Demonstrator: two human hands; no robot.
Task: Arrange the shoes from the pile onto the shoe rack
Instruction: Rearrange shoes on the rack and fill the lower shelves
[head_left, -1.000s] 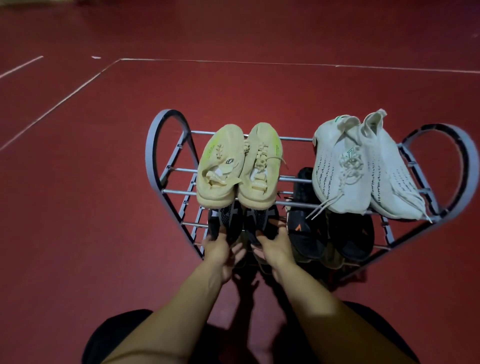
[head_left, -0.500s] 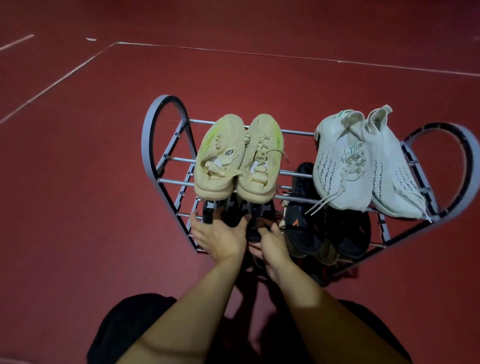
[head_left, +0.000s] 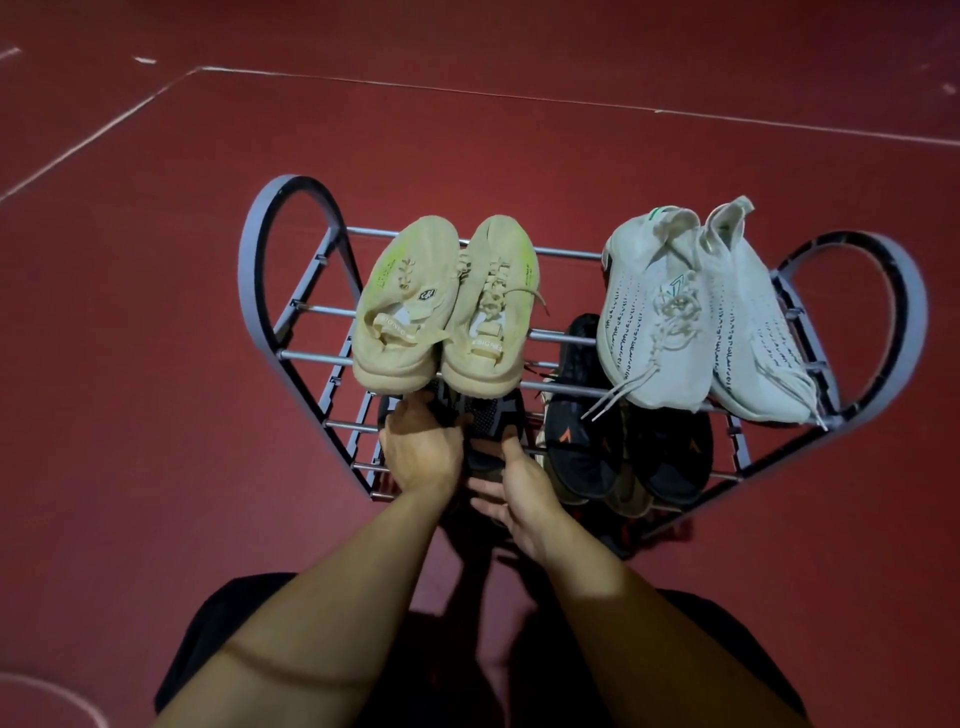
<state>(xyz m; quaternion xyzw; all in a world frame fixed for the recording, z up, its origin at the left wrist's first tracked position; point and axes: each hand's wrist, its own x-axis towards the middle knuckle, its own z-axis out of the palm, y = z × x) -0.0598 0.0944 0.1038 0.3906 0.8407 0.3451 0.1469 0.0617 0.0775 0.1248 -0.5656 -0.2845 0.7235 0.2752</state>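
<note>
**Both hands at the dark shoes on the rack's lower shelf**

A pair of dark mesh shoes (head_left: 488, 421) sits on a lower shelf of the rack (head_left: 270, 244), at its left end, mostly hidden under the beige pair above. The left hand (head_left: 423, 449) lies on the left shoe of the pair, palm down, fingers reaching forward over it under the beige soles; whether they curl round the shoe cannot be told. The right hand (head_left: 511, 491) is just beside it, thumb pointing up against the heel of the right dark shoe, fingers spread low and to the left beneath it; whether they hold it cannot be told.

The beige shoes (head_left: 447, 306) rest side by side on the top shelf, left of middle, heels toward the person. The white knit shoes (head_left: 691, 317) lie on the same shelf at the right end, touching each other, laces trailing over the front bar. Below them, black sandals (head_left: 582, 441) with orange marks sit on the lower shelf, just right of the dark shoes, and olive-toned footwear shows beneath those.

The rack has grey heart-shaped ends joined by metal bars and stands on a red floor (head_left: 156, 364) marked with white lines (head_left: 98, 135). Both bare forearms stretch from the bottom of the view over dark clothing.
</note>
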